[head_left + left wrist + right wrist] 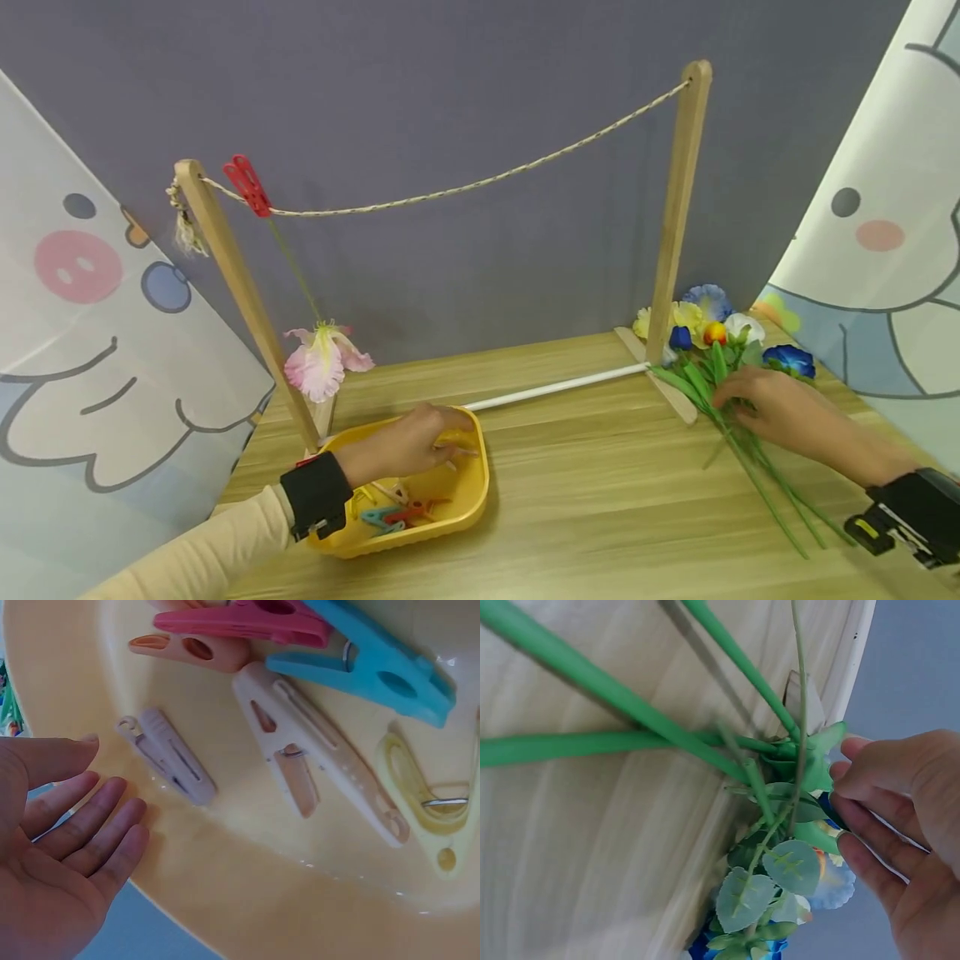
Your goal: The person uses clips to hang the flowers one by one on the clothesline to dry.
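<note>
My left hand (420, 442) hangs inside a yellow plastic basin (483, 487), its fingers loosely extended and holding nothing. Beside the fingertips, the left wrist view has a small pale lilac clothespin (176, 757). Farther along lie a white clothespin (322, 754), a yellow clothespin (431, 802), a teal clothespin (375, 664) and a pink clothespin (247, 622). My right hand (780, 412) reaches into a bunch of artificial flowers, relaxed fingers touching green leaves (821, 761) near the upper stems (757, 479). Blue blooms (789, 360) and a white bloom (745, 327) lie beyond it.
A rope (480, 185) hangs between two wooden posts (678, 208). From its left end, a red clothespin (249, 185) holds a pink artificial flower (322, 362) upside down. A white rod (555, 387) joins the posts low down, behind the basin. Printed cloths stand at both sides.
</note>
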{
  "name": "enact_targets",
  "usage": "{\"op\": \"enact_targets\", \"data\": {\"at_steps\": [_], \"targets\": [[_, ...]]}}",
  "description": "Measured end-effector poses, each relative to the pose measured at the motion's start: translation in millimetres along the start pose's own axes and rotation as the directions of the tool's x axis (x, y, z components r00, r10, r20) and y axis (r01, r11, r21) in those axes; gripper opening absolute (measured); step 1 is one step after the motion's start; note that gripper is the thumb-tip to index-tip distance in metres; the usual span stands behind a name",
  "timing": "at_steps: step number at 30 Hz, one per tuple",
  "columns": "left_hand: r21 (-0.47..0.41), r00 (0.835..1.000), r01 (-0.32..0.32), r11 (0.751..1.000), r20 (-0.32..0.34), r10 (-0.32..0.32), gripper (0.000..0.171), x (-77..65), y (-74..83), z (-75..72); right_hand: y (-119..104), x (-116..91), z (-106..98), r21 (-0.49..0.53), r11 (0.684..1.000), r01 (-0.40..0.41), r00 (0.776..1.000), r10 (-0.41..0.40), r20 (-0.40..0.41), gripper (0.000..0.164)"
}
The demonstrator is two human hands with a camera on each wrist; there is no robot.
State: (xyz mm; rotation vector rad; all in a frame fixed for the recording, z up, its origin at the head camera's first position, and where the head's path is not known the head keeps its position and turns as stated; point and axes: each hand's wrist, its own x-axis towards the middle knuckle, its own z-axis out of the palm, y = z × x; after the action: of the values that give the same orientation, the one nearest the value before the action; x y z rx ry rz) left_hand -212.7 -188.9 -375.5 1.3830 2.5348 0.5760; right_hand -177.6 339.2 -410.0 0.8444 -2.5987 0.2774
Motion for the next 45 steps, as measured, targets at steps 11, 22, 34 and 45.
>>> {"op": "enact_targets", "data": {"at_steps": [11,22,34,45], "targets": [[0.129,0.998,-0.040,0.991,0.045,0.035,0.018,2.3,-12.9,12.4,1,-6,7,0.015,0.999,0.047,0.999,-0.047,0.001,0.042],[0.216,0.995,-0.041,0.975,0.093,0.021,0.031,3.9,-10.1,14.7,0,-9,6,0.052,0.997,0.061,0.996,-0.064,0.059,0.042],[0.256,0.995,-0.021,0.967,0.102,-0.006,0.024,6.1,-7.9,19.7,1,-15,11,0.023,0.999,0.026,0.999,-0.027,0.047,0.050],[0.187,0.996,-0.012,0.982,0.085,-0.004,0.016,5.0,-5.1,13.5,0,-11,8,-0.030,0.998,0.055,0.998,-0.055,-0.010,0.045]]}}
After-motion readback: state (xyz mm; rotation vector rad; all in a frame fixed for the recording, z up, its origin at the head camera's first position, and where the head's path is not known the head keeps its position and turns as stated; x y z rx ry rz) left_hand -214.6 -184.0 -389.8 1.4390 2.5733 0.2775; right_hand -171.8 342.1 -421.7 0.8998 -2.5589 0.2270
